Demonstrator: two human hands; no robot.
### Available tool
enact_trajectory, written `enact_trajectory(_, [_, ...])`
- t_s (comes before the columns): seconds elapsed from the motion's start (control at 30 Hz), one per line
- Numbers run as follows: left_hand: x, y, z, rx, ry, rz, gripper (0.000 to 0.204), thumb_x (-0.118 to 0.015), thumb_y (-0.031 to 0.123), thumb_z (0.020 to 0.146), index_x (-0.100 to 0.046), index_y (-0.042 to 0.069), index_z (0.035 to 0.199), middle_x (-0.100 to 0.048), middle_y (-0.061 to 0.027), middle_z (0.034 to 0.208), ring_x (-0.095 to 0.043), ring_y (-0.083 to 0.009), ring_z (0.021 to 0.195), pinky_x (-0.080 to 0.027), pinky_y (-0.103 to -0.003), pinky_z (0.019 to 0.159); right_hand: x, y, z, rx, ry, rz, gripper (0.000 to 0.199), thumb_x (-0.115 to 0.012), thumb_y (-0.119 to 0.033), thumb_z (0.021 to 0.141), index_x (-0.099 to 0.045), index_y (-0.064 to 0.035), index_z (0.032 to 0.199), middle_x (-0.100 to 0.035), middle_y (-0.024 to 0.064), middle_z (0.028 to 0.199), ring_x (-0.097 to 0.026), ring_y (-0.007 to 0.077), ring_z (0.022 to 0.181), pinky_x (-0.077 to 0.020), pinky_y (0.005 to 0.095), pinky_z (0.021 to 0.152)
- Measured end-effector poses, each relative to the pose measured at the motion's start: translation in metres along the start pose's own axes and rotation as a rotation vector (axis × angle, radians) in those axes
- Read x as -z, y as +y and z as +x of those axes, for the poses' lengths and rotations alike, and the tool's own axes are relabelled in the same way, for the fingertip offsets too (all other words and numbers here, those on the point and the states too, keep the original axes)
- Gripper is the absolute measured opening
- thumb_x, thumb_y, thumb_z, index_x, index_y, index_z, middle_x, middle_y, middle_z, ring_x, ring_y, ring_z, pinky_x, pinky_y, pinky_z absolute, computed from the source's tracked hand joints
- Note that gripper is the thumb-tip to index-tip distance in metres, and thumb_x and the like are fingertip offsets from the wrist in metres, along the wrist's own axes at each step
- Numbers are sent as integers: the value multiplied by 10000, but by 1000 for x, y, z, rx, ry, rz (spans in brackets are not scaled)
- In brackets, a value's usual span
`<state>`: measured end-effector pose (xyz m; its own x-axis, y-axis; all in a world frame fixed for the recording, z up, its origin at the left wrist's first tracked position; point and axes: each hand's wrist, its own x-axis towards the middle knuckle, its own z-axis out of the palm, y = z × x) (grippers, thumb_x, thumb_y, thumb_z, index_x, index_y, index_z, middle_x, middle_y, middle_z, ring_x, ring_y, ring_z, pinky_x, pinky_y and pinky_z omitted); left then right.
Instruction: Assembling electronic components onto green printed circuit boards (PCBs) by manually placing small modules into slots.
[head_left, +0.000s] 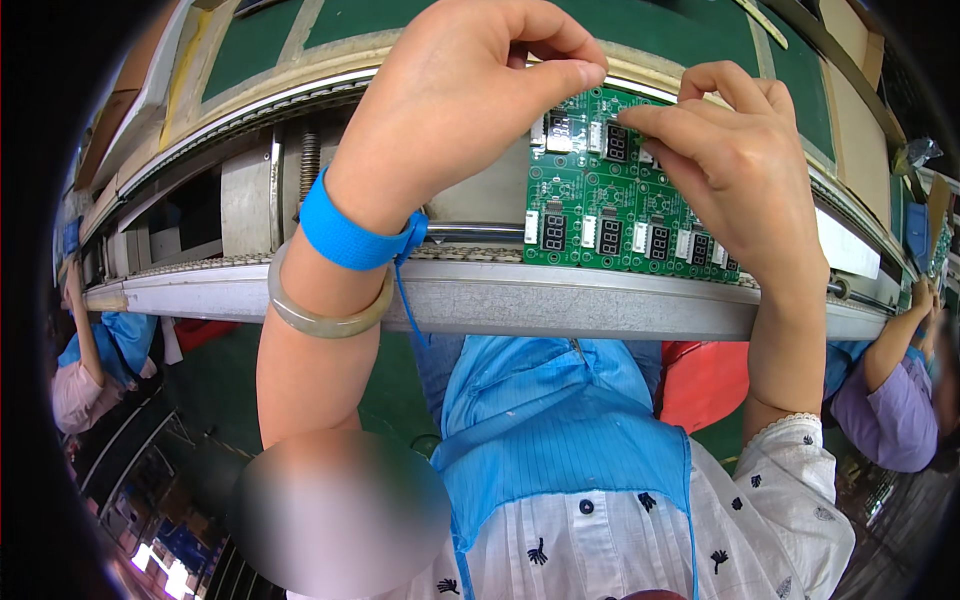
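Observation:
A green circuit board panel (577, 205) lies across the conveyor rails, carrying rows of small black digit displays (553, 233) and white connectors (589, 232). My left hand (490, 85) reaches over the panel's far left corner, thumb and index finger pinched together; what they hold, if anything, is hidden. Over the right part of the panel is my right hand (735, 150), its fingers curled and the index fingertip close to a display in the far row. I cannot make out anything between its fingers. A blue strap (345, 228) and a pale bangle (325, 318) circle my left wrist.
The conveyor's metal front rail (600, 300) runs between my body and the panel. Beyond the far rail lies a green work surface (670, 35). A white sheet (845, 243) lies right of my right hand. Other people's arms (895, 335) appear at both sides.

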<state>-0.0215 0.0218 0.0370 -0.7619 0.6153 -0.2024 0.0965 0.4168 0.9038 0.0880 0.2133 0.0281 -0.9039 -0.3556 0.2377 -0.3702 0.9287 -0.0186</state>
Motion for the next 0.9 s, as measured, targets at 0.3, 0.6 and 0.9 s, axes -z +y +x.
enact_trajectory(0.3, [-2, -3, 1, 21, 3, -32, 144, -742, 95, 931, -755, -34, 993, -701, -21, 779, -577, -50, 693, -486, -210, 628, 0, 6, -5, -17, 7, 27, 159, -769, -104, 791, -741, -106, 948, -684, 12, 923, -610, 242, 1025, -417, 398, 829])
enact_trajectory(0.6, [-10, -42, 12, -333, 35, -1, 208, -782, 171, 876, -767, -9, 980, -694, -14, 790, -568, -66, 712, -480, -244, 644, -5, 9, -7, -19, 9, 67, 111, -739, -95, 801, -724, -61, 906, -671, 50, 947, -601, 264, 1029, -438, 409, 862])
enact_trajectory(0.9, [-3, -34, 9, -214, -51, 104, 193, -752, 132, 950, -748, 3, 1093, -733, 0, 965, -648, -55, 892, -516, -204, 789, -5, 6, -7, -64, 7, 76, 105, -722, -126, 812, -720, -53, 886, -674, 75, 935, -598, 275, 1003, -441, 413, 859])
